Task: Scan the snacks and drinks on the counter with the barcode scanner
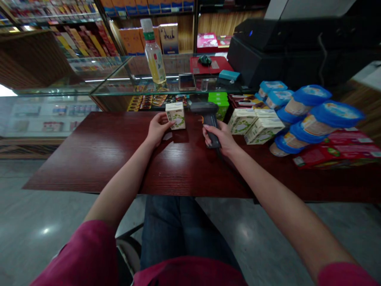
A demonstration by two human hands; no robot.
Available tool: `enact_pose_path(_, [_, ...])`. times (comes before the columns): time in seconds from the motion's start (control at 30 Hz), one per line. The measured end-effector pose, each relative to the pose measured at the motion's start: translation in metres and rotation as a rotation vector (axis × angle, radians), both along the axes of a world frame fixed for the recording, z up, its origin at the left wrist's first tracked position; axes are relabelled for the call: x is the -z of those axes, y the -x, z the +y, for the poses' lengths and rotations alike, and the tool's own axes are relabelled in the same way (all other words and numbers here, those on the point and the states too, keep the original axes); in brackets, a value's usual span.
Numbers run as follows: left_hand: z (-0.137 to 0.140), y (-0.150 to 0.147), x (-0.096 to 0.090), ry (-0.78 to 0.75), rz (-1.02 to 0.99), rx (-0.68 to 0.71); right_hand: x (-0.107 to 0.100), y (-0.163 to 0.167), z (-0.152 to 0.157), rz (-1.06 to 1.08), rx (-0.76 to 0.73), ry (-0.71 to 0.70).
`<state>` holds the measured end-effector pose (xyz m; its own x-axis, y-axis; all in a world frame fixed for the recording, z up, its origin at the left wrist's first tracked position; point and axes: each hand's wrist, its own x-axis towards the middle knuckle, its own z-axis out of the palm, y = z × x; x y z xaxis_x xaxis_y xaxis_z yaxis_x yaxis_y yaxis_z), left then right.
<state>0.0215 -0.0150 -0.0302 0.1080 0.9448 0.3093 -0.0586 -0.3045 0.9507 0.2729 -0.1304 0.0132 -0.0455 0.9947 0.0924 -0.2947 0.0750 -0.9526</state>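
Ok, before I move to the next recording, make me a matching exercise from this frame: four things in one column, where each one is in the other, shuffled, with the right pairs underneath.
Things
1. Single cream box
2. Handheld scanner
3. White-capped bottle
4. Blue-lidded tubs

Places
A. Standing on the glass counter
B. Gripped in the right hand
C. Stacked toward the right of the brown table
D. Held by the left hand

Right pairs: 1-D, 2-B, 3-A, 4-C.
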Motion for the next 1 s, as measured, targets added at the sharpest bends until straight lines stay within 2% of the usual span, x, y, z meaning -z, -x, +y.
enact_pose_path(0.13, [0.004,0.009,0.004,-0.098,0.212,-0.358,0.014,0.005,0.006,-0.036,0.023,0.026])
enact_pose_path(0.2, [0.001,0.015,0.001,-0.142,0.342,-0.453,0.019,0.006,0.004,-0.066,-0.002,0.037])
enact_pose_path(0.23, [-0.001,0.019,-0.001,-0.165,0.397,-0.446,0.02,0.006,0.003,-0.077,-0.016,0.033])
enact_pose_path(0.3, [-0.004,0.026,-0.007,-0.204,0.459,-0.342,0.019,0.006,0.002,-0.095,-0.035,0.02])
enact_pose_path(0.43, [-0.001,0.031,-0.013,-0.229,0.397,-0.15,0.013,0.005,0.0,-0.121,-0.047,0.028])
enact_pose_path(0.63, [0.005,0.012,-0.012,-0.061,0.233,0.09,0.009,0.002,-0.01,-0.133,-0.121,0.068])
enact_pose_path(0.83, [0.004,0.011,-0.01,0.135,0.035,-0.04,0.013,0.008,-0.022,-0.159,-0.145,0.025])
enact_pose_path(1.0, [0.004,0.01,-0.011,0.164,0.037,-0.082,0.01,0.014,-0.025,-0.2,-0.142,0.014])
